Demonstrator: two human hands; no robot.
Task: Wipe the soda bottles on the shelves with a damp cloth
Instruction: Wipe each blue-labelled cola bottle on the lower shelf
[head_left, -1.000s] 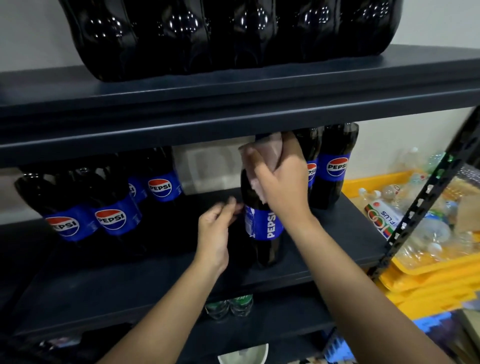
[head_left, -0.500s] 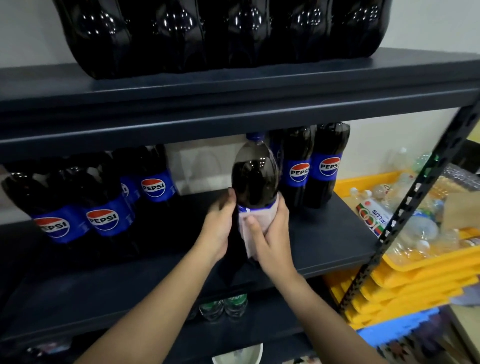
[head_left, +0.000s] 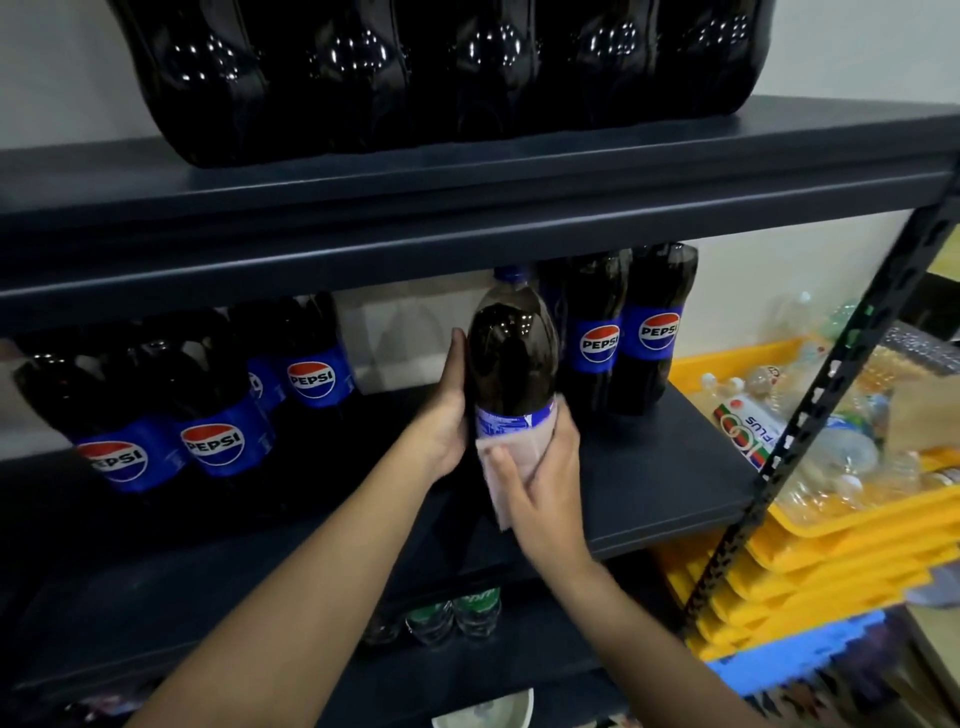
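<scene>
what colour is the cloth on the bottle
Pale pink cloth, pressed on the bottle by the right hand; head view.

Light: we see dim shelves (head_left: 467, 218), with glare dots on the top-shelf bottles (head_left: 431, 67).
Focus: we see soft blur and bowed edges.

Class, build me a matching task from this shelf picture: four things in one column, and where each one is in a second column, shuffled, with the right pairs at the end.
Things
1. cloth
2. left hand
3. yellow trays
4. small green-labelled bottles

Places
A. stacked to the right of the shelf unit
B. on the shelf below the Pepsi bottles
C. pressed by the right hand against the label of the held bottle
D. on the held bottle's left side

Pairs: 1-C, 2-D, 3-A, 4-B
</scene>
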